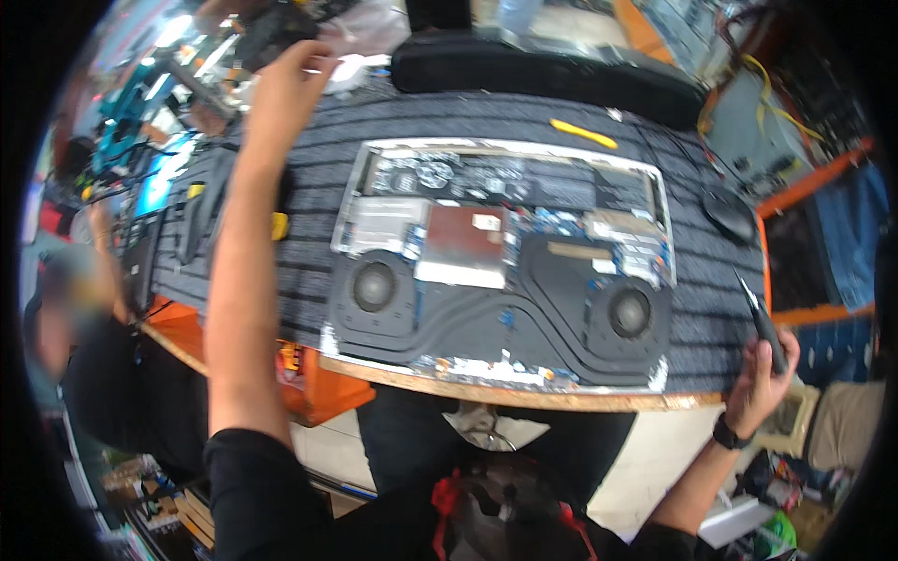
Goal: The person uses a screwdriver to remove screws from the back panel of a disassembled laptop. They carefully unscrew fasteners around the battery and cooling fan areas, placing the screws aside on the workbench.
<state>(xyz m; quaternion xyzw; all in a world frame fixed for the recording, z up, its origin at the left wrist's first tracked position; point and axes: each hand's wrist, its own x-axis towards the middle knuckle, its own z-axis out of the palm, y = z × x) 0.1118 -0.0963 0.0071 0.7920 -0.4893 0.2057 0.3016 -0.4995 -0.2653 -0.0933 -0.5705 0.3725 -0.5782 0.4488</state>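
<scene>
Laptop (502, 271) between left hand (296, 79), grip unclear, and right hand (760, 381), holding black-handled tool (764, 327).

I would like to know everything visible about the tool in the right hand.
The tool has a thick, dark handle and a thin, silvery, pointed shaft that looks like metal. The right hand grips the handle toward its rear end. It slants, tip pointing away from the person and leftward, seen against the grey mat.

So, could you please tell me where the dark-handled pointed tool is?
In the head view, the pointed tool is at the right, held in the right hand, right of the opened laptop.
</scene>
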